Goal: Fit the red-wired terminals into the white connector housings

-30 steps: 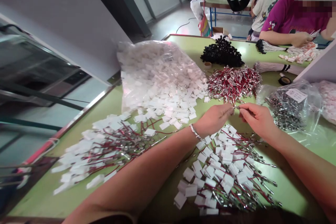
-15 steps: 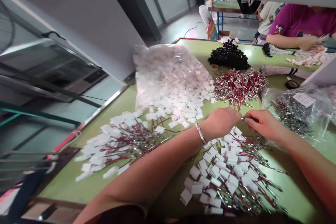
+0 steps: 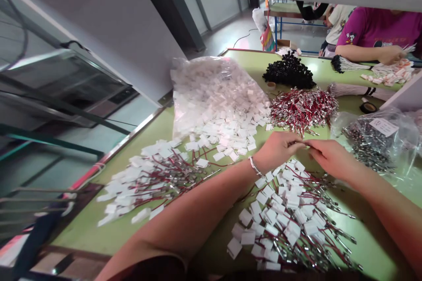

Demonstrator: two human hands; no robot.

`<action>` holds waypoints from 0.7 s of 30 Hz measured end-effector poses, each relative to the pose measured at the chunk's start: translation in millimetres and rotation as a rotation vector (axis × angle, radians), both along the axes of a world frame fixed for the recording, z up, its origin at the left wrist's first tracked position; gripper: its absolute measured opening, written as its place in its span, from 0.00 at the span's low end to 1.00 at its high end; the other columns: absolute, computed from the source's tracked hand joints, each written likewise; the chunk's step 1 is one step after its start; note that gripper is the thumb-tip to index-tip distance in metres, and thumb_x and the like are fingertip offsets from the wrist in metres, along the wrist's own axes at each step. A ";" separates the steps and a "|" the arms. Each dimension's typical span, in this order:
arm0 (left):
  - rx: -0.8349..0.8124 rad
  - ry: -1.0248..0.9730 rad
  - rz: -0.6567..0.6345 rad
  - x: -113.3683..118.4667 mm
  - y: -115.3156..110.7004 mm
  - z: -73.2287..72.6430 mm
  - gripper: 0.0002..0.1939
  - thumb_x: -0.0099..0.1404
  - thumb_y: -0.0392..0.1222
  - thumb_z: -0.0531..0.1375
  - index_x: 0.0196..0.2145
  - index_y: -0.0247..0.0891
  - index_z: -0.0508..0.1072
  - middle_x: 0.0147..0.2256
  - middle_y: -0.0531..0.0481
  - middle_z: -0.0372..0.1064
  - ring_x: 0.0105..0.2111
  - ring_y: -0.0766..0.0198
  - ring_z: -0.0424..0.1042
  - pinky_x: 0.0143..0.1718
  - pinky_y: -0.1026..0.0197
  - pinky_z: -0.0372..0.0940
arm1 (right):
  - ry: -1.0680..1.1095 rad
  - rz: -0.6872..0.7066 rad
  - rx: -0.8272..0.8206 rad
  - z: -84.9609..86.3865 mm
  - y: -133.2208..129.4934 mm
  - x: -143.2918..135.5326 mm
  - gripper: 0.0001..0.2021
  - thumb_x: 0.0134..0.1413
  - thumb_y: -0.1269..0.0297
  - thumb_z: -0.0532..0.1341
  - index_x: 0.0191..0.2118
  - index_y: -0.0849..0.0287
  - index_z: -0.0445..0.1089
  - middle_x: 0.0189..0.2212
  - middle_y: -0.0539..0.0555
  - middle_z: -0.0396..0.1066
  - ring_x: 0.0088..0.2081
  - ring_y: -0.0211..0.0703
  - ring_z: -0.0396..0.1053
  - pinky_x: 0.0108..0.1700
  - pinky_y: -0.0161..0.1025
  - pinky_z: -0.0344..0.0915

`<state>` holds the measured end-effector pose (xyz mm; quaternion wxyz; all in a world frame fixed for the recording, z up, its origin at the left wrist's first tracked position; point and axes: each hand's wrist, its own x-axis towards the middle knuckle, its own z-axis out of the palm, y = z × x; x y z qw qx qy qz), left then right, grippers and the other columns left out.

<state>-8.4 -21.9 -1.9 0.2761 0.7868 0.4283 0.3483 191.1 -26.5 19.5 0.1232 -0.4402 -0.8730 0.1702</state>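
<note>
My left hand (image 3: 279, 149) and my right hand (image 3: 329, 156) meet fingertip to fingertip above the table, both closed in a pinch. Whatever lies between the fingers is too small and too covered to name. Just beyond them is a heap of short red wires with metal ends (image 3: 301, 107). Below the hands spreads a pile of white connector housings with red wires (image 3: 290, 215), their metal ends pointing right. A similar pile of wired white housings (image 3: 145, 180) lies left of my left forearm.
A clear plastic bag (image 3: 211, 83) spills loose white housings at the back left. Black parts (image 3: 290, 70) are heaped behind the red wires. At right are a bag of metal parts (image 3: 369, 145) and black tape (image 3: 367, 106). A co-worker in a purple shirt (image 3: 379, 30) handles white wires across the table.
My fingertips have come together, and the right hand has turned so its fingers cover the small piece that showed between them. The view has shifted slightly.
</note>
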 end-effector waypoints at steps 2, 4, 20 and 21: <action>0.044 0.082 0.155 -11.3 5.5 3.5 0.20 0.70 0.49 0.49 0.33 0.37 0.76 0.30 0.47 0.74 0.29 0.65 0.70 0.31 0.62 0.64 | 0.062 -0.063 -0.004 -3.4 -1.0 -0.4 0.13 0.62 0.66 0.50 0.42 0.56 0.72 0.36 0.56 0.76 0.36 0.46 0.73 0.37 0.42 0.67; 0.090 0.295 0.410 -26.5 14.1 5.6 0.25 0.70 0.54 0.45 0.34 0.34 0.74 0.31 0.42 0.72 0.33 0.58 0.70 0.32 0.57 0.64 | 0.121 -0.134 0.001 -4.7 1.4 3.3 0.13 0.62 0.64 0.51 0.43 0.57 0.71 0.34 0.55 0.76 0.34 0.45 0.72 0.35 0.41 0.66; 0.045 0.740 0.383 -45.9 30.3 -5.5 0.07 0.63 0.37 0.56 0.38 0.34 0.73 0.37 0.40 0.70 0.41 0.50 0.69 0.43 0.54 0.65 | 0.216 -0.211 -0.022 -11.3 4.4 6.5 0.09 0.55 0.68 0.56 0.34 0.55 0.75 0.31 0.51 0.76 0.31 0.41 0.70 0.34 0.40 0.64; 0.053 0.731 0.368 -46.6 30.4 -4.7 0.07 0.63 0.37 0.56 0.38 0.35 0.73 0.37 0.40 0.70 0.41 0.51 0.69 0.43 0.54 0.65 | 0.213 -0.200 0.017 -10.7 4.0 6.7 0.10 0.56 0.67 0.56 0.35 0.55 0.75 0.32 0.52 0.75 0.32 0.41 0.70 0.35 0.40 0.64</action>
